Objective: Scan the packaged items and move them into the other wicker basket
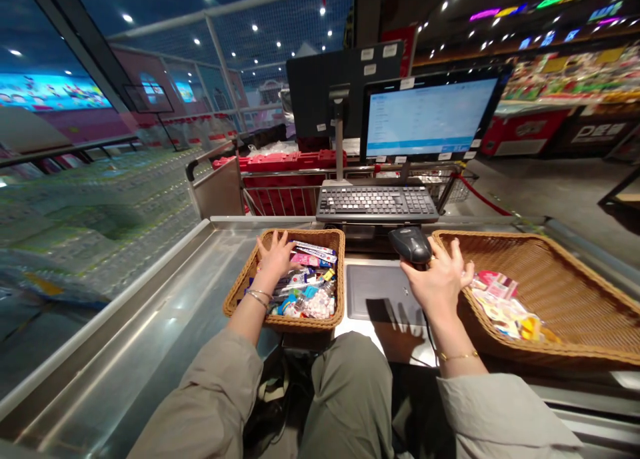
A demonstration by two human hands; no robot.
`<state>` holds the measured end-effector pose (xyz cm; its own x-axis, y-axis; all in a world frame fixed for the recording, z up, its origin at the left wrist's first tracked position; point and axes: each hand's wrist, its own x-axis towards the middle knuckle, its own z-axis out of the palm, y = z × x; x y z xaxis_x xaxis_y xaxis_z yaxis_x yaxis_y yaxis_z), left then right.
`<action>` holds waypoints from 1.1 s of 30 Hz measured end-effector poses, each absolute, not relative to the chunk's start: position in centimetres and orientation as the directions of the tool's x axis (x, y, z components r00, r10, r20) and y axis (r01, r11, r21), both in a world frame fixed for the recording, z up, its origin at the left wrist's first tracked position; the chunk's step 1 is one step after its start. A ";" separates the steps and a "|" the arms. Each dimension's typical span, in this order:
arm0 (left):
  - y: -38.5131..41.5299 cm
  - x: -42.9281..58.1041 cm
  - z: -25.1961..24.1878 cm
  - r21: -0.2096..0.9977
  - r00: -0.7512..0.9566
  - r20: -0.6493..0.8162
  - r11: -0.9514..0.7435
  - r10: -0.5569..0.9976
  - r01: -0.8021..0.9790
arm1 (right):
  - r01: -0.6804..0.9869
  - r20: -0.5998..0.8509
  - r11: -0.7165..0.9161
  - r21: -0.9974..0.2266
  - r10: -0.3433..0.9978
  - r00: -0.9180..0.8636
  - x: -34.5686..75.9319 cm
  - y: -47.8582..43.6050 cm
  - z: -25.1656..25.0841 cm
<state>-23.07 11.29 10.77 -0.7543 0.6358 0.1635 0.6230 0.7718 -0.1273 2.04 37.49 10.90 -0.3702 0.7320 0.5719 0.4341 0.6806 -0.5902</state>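
My left hand (273, 262) is open, fingers spread, on the small packs (310, 292) in the little wicker basket (300, 324) at 12 o'clock. My right hand (436, 282) holds the black barcode scanner (410, 244) at 1 o'clock, near the big wicker basket (555, 292).

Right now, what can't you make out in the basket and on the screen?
Head view:
- Packets low in the basket: hidden by the left hand and upper packets.
- Scanner handle: hidden by the right hand.
- Words on the screen: too small.
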 end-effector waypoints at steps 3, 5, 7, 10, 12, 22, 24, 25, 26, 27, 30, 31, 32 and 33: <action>10.6 -23.9 11.4 -0.110 -0.784 0.099 0.789 0.613 0.604 | 0.436 0.570 0.679 -0.591 0.734 -0.370 2.0 37.5 10.9; 10.4 -24.3 11.6 -0.104 -0.781 0.080 0.785 0.619 0.611 | 0.432 0.576 0.683 -0.588 0.729 -0.369 1.9 37.5 10.8; 10.6 -24.3 11.4 -0.108 -0.769 0.076 0.771 0.635 0.627 | 0.426 0.583 0.689 -0.586 0.724 -0.369 1.9 37.5 10.8; 11.6 -24.0 11.0 -0.143 -0.736 0.083 0.739 0.672 0.659 | 0.420 0.587 0.694 -0.585 0.720 -0.370 1.9 37.4 10.7; 12.7 -23.5 10.7 -0.174 -0.715 0.078 0.716 0.695 0.676 | 0.421 0.586 0.692 -0.586 0.721 -0.370 1.9 37.4 10.6; 18.3 -19.9 9.6 -0.291 -0.624 0.177 0.646 0.761 0.705 | 0.448 0.576 0.687 -0.572 0.725 -0.376 2.2 38.1 10.2; 18.5 -19.4 9.6 -0.263 -0.606 0.207 0.641 0.768 0.722 | 0.447 0.575 0.685 -0.576 0.728 -0.374 2.2 38.2 10.2; 18.5 -19.2 9.8 -0.237 -0.596 0.220 0.635 0.772 0.735 | 0.445 0.576 0.684 -0.578 0.729 -0.371 2.2 38.2 10.2; 18.4 -19.0 10.1 -0.215 -0.585 0.232 0.627 0.777 0.748 | 0.442 0.576 0.684 -0.580 0.729 -0.370 2.2 38.2 10.2; 18.3 -18.8 10.5 -0.204 -0.576 0.243 0.621 0.781 0.757 | 0.438 0.577 0.684 -0.583 0.728 -0.369 2.2 38.1 10.2; 17.8 -18.4 12.3 -0.226 -0.546 0.285 0.609 0.788 0.760 | 0.422 0.580 0.682 -0.597 0.731 -0.361 2.2 37.9 10.4; 17.6 -18.3 13.0 -0.227 -0.527 0.313 0.601 0.790 0.766 | 0.417 0.580 0.680 -0.603 0.733 -0.356 2.2 37.9 10.4; 17.4 -18.4 13.7 -0.218 -0.504 0.349 0.591 0.790 0.776 | 0.413 0.580 0.677 -0.609 0.735 -0.351 2.2 37.8 10.4; 17.0 -18.6 14.2 -0.199 -0.481 0.387 0.580 0.787 0.790 | 0.411 0.580 0.676 -0.612 0.737 -0.347 2.2 37.8 10.4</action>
<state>-18.55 17.04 14.24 -0.4808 0.7869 0.3868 0.7896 0.5804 -0.1991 2.23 37.80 10.42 -0.3470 0.7367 0.5803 0.4113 0.6757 -0.6118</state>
